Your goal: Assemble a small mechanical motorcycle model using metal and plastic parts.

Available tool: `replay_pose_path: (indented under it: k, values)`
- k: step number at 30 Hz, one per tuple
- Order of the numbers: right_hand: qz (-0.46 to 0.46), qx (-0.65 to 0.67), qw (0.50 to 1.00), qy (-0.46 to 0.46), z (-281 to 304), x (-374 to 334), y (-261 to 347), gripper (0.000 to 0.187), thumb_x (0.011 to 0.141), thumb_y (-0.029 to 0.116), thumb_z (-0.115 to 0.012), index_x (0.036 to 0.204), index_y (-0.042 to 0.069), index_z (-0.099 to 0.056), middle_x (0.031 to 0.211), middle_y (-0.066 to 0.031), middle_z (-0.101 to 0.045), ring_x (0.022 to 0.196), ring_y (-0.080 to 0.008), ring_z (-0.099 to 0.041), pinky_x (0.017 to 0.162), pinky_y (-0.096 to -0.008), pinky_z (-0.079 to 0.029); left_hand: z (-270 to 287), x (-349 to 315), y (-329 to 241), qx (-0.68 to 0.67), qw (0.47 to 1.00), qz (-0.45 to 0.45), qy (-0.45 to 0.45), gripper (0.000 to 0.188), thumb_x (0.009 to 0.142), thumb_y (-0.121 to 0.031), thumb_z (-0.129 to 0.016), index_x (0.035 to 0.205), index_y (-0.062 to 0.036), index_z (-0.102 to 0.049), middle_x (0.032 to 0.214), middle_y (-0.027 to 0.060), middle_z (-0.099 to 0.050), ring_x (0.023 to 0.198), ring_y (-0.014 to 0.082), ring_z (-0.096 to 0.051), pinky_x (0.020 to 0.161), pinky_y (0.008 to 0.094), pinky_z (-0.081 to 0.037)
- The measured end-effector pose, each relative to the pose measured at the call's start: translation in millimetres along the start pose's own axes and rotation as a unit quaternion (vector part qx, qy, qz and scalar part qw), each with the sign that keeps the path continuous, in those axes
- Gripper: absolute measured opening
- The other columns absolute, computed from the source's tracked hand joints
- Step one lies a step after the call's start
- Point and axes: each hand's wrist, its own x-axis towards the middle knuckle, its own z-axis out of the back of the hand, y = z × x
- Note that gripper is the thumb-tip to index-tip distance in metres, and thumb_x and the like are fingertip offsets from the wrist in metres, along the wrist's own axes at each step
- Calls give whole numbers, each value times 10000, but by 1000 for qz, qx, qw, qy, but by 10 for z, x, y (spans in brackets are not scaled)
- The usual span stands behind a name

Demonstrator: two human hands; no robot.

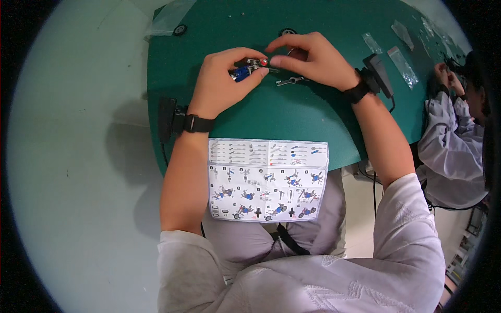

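Observation:
My left hand [223, 78] is closed around a small blue and silver model part [241, 72], part of a toy vehicle by its look. A red piece [264, 62] sits at its right end, beside my left fingertips. My right hand [318, 60] hovers just right of the model, thumb and forefinger apart, with nothing visible between them. Below its fingers a small grey metal piece [290, 81] lies on the table. One black wheel [287, 32] is partly covered behind my right hand. Another wheel [180, 30] lies at the far left.
A printed picture instruction sheet [269, 180] lies across the near table edge and my lap. Clear plastic bags [403, 67] are scattered on the green table [308, 115] at right. Another person [453, 141] works at the right edge. Both my wrists wear strapped black devices.

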Motion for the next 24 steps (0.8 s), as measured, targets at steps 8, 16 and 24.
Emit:
replay_pose_path:
  k: [8,16,24]
  values:
    - [122,-110,986,-37,-135,19,-185,268,889,235,-792,1086,59,-751,767,-110,-696,579,-215,-594,552,-327,-450,138,9,74,-35,997,33,52,658,789,-40,-846,1392,-75,-584,1130,65,-704,1020,138,-683,878,275,-535]
    - [52,-121,991,7,-114,34,-164,268,870,245,-804,1050,53,-755,866,-110,-739,696,-249,-681,632,-347,-516,231,-23,186,-53,997,29,57,522,847,-31,-798,1340,-47,-627,1110,74,-724,1055,123,-660,953,274,-510]
    - [71,-64,995,-26,-156,27,-208,314,873,336,-784,1041,73,-755,871,-127,-737,800,-296,-711,703,-394,-537,150,-1,179,-128,989,70,9,367,881,-25,-772,1234,15,-682,1141,131,-741,1020,157,-696,924,280,-551]
